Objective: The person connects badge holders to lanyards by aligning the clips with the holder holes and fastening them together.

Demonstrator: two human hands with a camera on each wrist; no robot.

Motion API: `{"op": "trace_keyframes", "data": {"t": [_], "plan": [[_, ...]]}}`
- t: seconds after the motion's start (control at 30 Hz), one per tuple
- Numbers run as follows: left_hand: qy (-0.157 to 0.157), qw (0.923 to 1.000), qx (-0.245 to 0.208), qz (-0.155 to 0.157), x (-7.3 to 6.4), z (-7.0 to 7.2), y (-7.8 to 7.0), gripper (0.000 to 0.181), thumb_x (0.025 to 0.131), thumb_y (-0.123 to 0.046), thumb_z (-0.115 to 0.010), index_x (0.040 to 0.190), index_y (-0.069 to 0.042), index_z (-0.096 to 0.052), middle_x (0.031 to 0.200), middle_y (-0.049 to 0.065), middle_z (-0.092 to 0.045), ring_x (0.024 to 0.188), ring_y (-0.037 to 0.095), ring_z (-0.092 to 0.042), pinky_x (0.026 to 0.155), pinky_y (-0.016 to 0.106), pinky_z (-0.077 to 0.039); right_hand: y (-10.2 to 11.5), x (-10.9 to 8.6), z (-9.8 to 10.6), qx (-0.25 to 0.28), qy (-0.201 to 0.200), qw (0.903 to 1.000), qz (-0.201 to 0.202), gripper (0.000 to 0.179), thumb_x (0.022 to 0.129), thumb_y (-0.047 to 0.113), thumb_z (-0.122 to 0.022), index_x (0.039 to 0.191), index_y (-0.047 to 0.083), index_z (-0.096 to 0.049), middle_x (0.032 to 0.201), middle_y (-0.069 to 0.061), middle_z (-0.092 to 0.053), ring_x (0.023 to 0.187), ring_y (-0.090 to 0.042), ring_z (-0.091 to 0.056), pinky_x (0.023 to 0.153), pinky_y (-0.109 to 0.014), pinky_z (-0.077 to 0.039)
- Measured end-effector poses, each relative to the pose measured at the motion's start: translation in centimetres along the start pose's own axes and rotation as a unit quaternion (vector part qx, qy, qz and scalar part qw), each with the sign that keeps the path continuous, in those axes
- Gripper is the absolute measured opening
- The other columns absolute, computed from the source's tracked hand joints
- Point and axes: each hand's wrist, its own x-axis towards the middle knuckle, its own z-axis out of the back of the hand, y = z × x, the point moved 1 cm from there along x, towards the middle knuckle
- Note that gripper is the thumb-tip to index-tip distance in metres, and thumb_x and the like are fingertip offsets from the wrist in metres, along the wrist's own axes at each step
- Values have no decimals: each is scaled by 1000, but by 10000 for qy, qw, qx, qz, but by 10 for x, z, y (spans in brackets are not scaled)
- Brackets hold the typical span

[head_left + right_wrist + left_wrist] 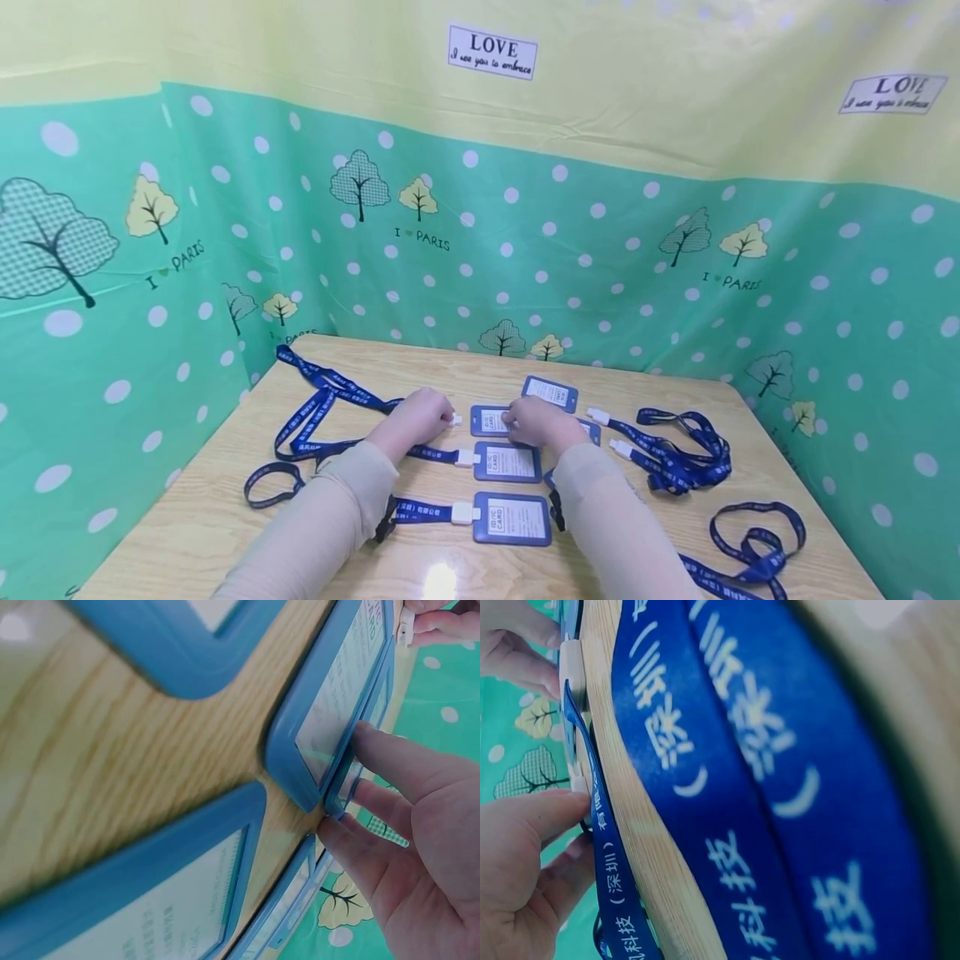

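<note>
So, right hand (pixel 543 422) fingers-down on card holder (pixel 487 421)

A printed cloth (pixel 442 300) hangs like walls behind the table (pixel 195 533) and along both its sides, pale yellow above and green below. White dots (pixel 560 173) are scattered over the green, where checked trees (pixel 360 179) stand paired with smaller yellow trees (pixel 417 197), some with lettering (pixel 422 240) about Paris underneath. Up on the yellow I can read two white labels (pixel 492 52), each saying LOVE above a smaller line. Soft creases run through the fabric. The table's top is light wood grain, and a bright reflection (pixel 439 581) gleams on its near part.
</note>
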Motion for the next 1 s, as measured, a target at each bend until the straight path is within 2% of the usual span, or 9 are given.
{"op": "trace_keyframes", "data": {"t": [0.27,0.57,0.77,1.0], "plan": [[-64,10000,5,-45,3,-1,2,7,93,-14,-74,94,-15,-81,99,3,-74,96,22,-67,94,42,-56,-2,2,-3,-36,-31,10000,-54,40,96,29,-73,135,21,-68,147,-6,-56,135,-30,-52,110,-50,-45],[-78,10000,-11,-36,6,-3,-1,11,93,-11,-72,89,-17,-81,95,0,-74,86,16,-65,89,38,-57,-5,2,-3,145,5,9998,-125,40,95,29,-74,134,23,-68,148,-4,-55,135,-30,-52,110,-50,-45],[-65,9999,-55,-135,6,-4,0,10,93,-11,-73,89,-16,-82,93,-1,-74,81,15,-65,84,36,-58,-4,2,-4,321,5,9992,-218,39,95,27,-74,133,23,-69,150,-5,-53,134,-31,-52,110,-50,-44],[-99,9998,-87,-169,9,-4,2,8,92,-13,-75,96,-16,-81,106,4,-75,102,24,-69,95,41,-56,-5,1,-3,371,-26,9991,-211,37,95,27,-74,132,23,-70,151,-4,-52,134,-30,-53,110,-49,-45]]}}
